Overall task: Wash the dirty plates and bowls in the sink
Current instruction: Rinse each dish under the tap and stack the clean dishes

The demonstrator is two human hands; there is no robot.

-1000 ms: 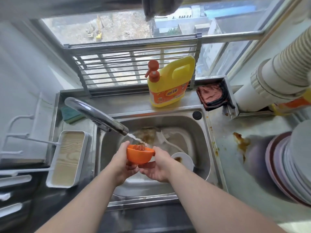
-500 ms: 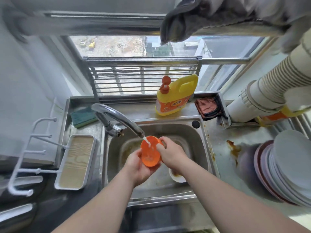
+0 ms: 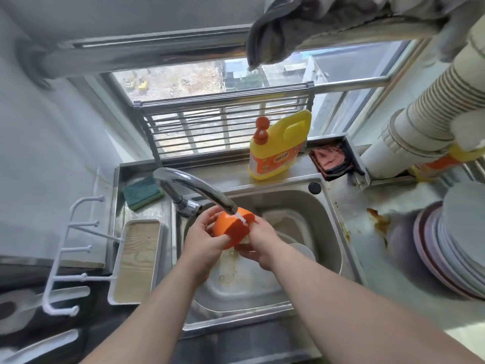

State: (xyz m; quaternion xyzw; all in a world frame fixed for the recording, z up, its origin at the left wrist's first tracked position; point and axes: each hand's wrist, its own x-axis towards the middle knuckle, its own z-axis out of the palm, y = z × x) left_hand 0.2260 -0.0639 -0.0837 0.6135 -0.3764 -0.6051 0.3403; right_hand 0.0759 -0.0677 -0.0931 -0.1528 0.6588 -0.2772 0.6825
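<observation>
Small kitchen corner under a barred window (image 3: 223,122), with a stainless steel counter (image 3: 367,200) and a stainless steel sink (image 3: 328,219) set into it. Both forearms stretched forward over the basin, meeting beneath the curved chrome tap (image 3: 194,186). Left hand (image 3: 203,240) curled round the near side of a small orange plastic bowl (image 3: 231,228), thumb up by the rim, fingers wrapped underneath. Right hand (image 3: 258,246) cupped against the bowl's other side and lower edge, fingers bent round it. Bowl held tilted, its outer wall turned up, directly under the spout, with a thin stream of water breaking on it. Below the hands, dirty white dishes (image 3: 294,227) lying in the basin, one round white bowl (image 3: 304,252) just right of the right wrist. On the ledge behind the sink, a yellow detergent jug with an orange pump (image 3: 278,145); orange label with white characters, too blurred to read. Green-and-yellow sponge (image 3: 143,191) left of the tap base. White tray with a wood-grain bottom (image 3: 137,261) beside the basin's left rim. Reddish cloth (image 3: 330,158) in a small steel holder at the back right. Stack of pale plates (image 3: 456,245) at the counter's right edge, near an orange-brown sauce smear (image 3: 379,222).
</observation>
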